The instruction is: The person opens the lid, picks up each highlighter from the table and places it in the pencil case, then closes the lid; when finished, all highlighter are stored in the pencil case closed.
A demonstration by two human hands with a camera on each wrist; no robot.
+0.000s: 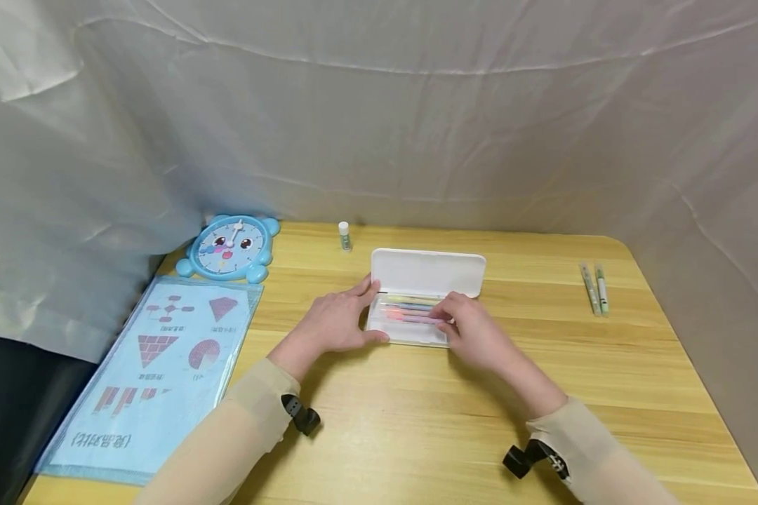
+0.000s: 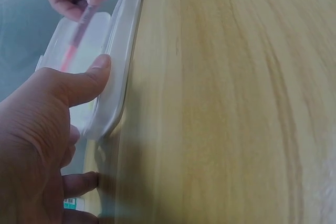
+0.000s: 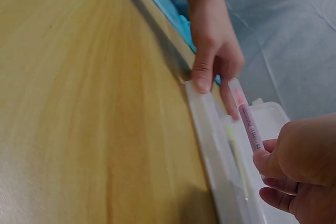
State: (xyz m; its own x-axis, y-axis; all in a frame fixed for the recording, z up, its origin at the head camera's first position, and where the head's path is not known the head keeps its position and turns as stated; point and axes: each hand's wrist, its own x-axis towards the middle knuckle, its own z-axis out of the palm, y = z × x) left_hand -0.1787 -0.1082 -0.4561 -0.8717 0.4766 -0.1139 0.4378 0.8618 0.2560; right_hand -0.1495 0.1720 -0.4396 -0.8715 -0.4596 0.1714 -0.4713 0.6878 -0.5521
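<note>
An open white pencil case (image 1: 410, 337) lies on the table with its lid (image 1: 426, 272) raised at the back. My left hand (image 1: 337, 322) grips its left end, the thumb on the front edge and the other fingers spread toward the hinge side. Between thumb and fingertips, my right hand (image 1: 474, 333) pinches a pink highlighter (image 3: 251, 127) by one end, over the case. Its clear cap and pink tip point toward the left hand. Several other pens (image 1: 407, 304), yellow and blue among them, lie side by side in the case.
Two pale pens (image 1: 596, 290) lie at the table's right. A small white-capped glue stick (image 1: 344, 237) stands behind the case. At the left are a blue toy clock (image 1: 230, 247) and a blue document pouch (image 1: 158, 372) with printed charts. Grey sheeting (image 1: 379, 126) hangs around the table.
</note>
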